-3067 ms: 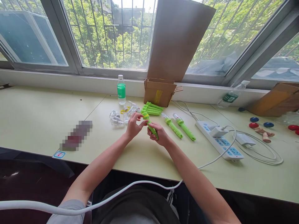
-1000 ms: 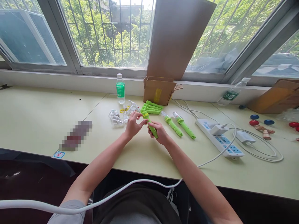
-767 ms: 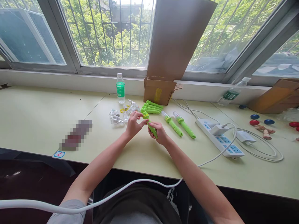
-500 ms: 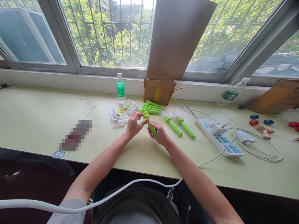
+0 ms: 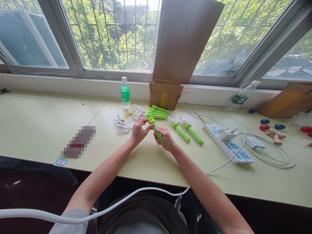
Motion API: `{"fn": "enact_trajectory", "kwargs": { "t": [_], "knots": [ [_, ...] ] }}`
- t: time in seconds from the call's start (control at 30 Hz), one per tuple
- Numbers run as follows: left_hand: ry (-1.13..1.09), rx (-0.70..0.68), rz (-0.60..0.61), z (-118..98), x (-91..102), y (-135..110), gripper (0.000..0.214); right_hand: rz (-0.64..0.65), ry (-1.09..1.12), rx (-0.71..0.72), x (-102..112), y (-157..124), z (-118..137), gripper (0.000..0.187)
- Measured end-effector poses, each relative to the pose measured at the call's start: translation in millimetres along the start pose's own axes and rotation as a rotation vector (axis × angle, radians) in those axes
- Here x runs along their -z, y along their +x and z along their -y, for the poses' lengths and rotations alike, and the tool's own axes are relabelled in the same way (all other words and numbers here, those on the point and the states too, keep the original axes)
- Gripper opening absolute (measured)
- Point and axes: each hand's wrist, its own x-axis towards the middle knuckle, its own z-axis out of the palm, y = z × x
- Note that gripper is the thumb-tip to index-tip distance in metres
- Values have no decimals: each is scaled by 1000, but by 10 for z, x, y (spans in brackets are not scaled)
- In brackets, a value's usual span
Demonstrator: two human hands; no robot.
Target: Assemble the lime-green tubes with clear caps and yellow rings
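A green plastic tube (image 5: 158, 136) with a ribbed, wider top slants between my hands above the table. My right hand (image 5: 166, 137) is closed around its lower body. At the upper end, the thumb and fingers of my left hand (image 5: 140, 131) pinch the tube near a yellow band. Just behind my hands lies a pile of similar green tubes (image 5: 158, 113). Left of the pile are several clear plastic caps (image 5: 122, 125) and a loose yellow ring (image 5: 127, 115). Two green tubes with clear caps (image 5: 179, 130) (image 5: 193, 131) rest to the right.
A water bottle (image 5: 125, 94) and a cardboard box (image 5: 164, 95) stand at the back. A white power strip (image 5: 229, 144) with cables lies on the right, beyond it red and blue balls (image 5: 264, 121) and wooden pieces. One white cable (image 5: 136, 192) crosses in front of me.
The view has shifted very slightly. Both hands keep their hold on the green plastic tube with almost no visible movement.
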Motion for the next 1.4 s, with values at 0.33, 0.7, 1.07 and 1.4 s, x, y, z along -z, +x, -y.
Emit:
{"fn": "enact_trajectory", "kwargs": {
  "t": [0.33, 0.7, 1.07, 1.4],
  "knots": [
    [-29, 21, -11, -10, -7, -1, 24, 1, 18, 15, 4, 7, -12, 26],
    [-49, 64, 37, -7, -5, 13, 22, 0, 32, 7, 27, 11, -38, 26],
    [-76, 75, 12, -32, -27, 13, 23, 20, 63, -8, 24, 12, -13, 25],
    [-60, 58, 2, -39, -13, 2, 22, 24, 30, 3, 49, 18, -20, 27]
  ]
}}
